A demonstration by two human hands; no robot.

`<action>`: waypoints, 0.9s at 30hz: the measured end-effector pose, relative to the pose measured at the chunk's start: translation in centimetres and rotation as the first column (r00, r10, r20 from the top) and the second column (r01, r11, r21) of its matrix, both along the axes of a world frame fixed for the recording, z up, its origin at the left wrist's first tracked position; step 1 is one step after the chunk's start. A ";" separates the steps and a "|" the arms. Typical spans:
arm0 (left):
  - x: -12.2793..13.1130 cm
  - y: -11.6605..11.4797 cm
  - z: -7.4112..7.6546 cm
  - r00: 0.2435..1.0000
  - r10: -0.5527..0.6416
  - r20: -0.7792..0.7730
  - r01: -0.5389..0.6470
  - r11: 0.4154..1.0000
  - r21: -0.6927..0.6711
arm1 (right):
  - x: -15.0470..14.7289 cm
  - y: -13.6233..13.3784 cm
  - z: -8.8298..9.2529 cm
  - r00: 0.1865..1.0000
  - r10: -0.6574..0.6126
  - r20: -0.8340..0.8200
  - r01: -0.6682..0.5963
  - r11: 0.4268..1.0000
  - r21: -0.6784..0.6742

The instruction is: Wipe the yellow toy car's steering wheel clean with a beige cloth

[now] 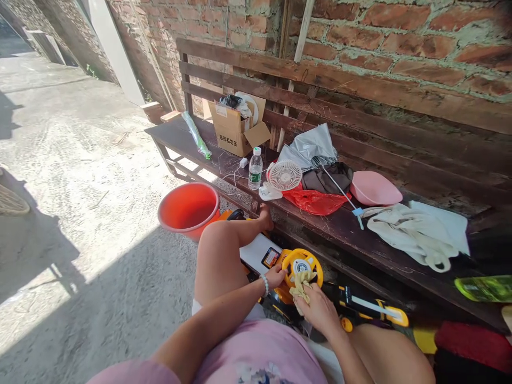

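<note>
A yellow toy steering wheel (317, 265) with a round white centre belongs to a ride-on toy vehicle (256, 253) between my knees. My left hand (274, 276), with a beaded bracelet at its wrist, has its fingers closed on the left side of the wheel's rim. Bunched in my right hand (320, 310) is a pale yellow cloth (301, 288), pressed against the lower part of the wheel. The cloth and hand cover part of the rim.
A red bucket (168, 216) stands on the concrete at left. Along the brick wall runs a wooden bench (332, 226) with a cardboard box (226, 130), water bottle (255, 169), small fan (285, 176), umbrella (310, 146), pink basin (376, 188) and white cloth bag (410, 232).
</note>
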State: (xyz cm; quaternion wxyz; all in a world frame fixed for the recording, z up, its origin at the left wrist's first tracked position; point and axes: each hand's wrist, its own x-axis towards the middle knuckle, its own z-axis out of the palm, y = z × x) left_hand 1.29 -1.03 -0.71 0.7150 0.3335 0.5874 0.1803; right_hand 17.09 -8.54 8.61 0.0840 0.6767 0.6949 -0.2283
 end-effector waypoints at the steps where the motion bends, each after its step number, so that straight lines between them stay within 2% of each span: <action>1: 0.0 0.0 0.0 1.000 0.000 0.000 0.000 1.000 -0.001 | 0.0 0.6 0.2 0.999 -0.011 -0.032 0.013 0.999 0.049; 4: -0.2 0.0 -0.2 1.000 0.005 0.024 -0.004 1.000 -0.018 | -0.1 3.0 0.6 0.998 -0.066 -0.011 0.067 0.969 0.237; 6: -0.5 0.1 -0.2 0.998 0.023 0.063 -0.019 0.999 -0.049 | -0.6 4.8 0.8 0.997 -0.081 0.014 0.073 0.949 0.306; 9: -1.1 0.5 0.3 0.979 0.105 0.176 -0.074 0.982 -0.174 | -2.2 6.8 0.3 0.999 -0.035 0.040 0.024 0.972 0.235; 12: -1.7 0.9 1.0 0.929 0.237 0.285 -0.129 0.928 -0.349 | -4.3 7.3 -0.5 0.994 0.027 0.107 -0.043 0.987 0.153; 16: -2.0 1.1 1.8 0.900 0.295 0.320 -0.157 0.906 -0.394 | -6.4 5.6 -0.8 0.984 0.034 0.176 -0.054 0.993 0.109; 19: -1.8 1.1 2.0 0.887 0.298 0.353 -0.156 0.913 -0.377 | -6.3 3.6 -0.6 0.984 0.075 0.163 -0.092 0.991 0.099; 24: -1.5 1.2 2.1 0.874 0.332 0.356 -0.186 0.904 -0.386 | -3.8 0.4 -0.3 0.983 0.150 0.102 -0.155 0.987 0.050; 27: -1.5 1.3 2.0 0.870 0.381 0.314 -0.241 0.883 -0.403 | -1.6 -0.6 0.1 0.983 0.169 0.076 -0.171 0.985 0.022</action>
